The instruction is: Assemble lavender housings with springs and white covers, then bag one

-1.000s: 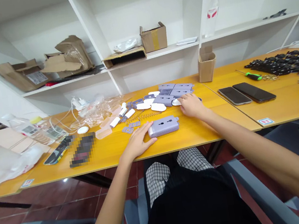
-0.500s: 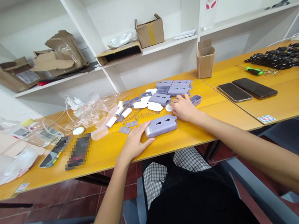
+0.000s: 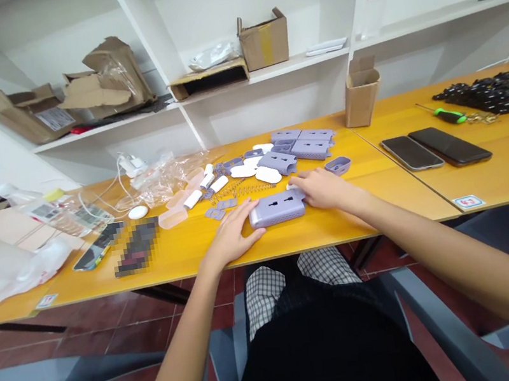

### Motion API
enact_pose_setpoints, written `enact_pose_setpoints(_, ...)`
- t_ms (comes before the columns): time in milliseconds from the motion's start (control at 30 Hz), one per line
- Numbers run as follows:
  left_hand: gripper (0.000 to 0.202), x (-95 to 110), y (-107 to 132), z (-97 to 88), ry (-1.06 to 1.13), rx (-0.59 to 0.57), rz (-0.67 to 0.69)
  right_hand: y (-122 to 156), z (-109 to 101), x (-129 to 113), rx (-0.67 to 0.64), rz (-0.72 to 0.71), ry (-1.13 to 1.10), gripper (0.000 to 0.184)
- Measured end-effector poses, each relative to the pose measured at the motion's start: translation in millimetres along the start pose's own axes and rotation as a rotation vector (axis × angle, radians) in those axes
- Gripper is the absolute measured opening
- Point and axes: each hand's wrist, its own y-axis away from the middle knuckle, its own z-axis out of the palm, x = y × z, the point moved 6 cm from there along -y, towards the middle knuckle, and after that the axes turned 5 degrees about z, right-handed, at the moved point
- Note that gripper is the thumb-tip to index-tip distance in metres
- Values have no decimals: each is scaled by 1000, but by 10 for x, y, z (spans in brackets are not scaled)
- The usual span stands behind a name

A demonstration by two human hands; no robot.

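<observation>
A lilac socket housing lies on the orange table in front of me. My left hand rests flat on the table, fingers stretched out, touching the housing's left end. My right hand is at the housing's right end with its fingers bent together, pinching a small white piece against it. Behind it lie more lilac housing parts, white oval pieces, thin springs and a small lilac cup.
Two dark phones lie on the table to the right, beyond them a green-handled screwdriver and a heap of black parts. A small cardboard box stands at the back. Plastic bags, a phone and clutter fill the left.
My right hand has come back from the white oval pieces to the right end of the housing, bringing a white piece along. My left hand has stayed at the left end.
</observation>
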Motion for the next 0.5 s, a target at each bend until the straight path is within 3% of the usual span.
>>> enact_pose_setpoints(333,67,29,-77,3,-18,17,33,111,9,247,222,-19,-416,36)
enact_pose_setpoints(500,68,71,-106,36,1,12,51,168,-120,388,427,105,-544,30)
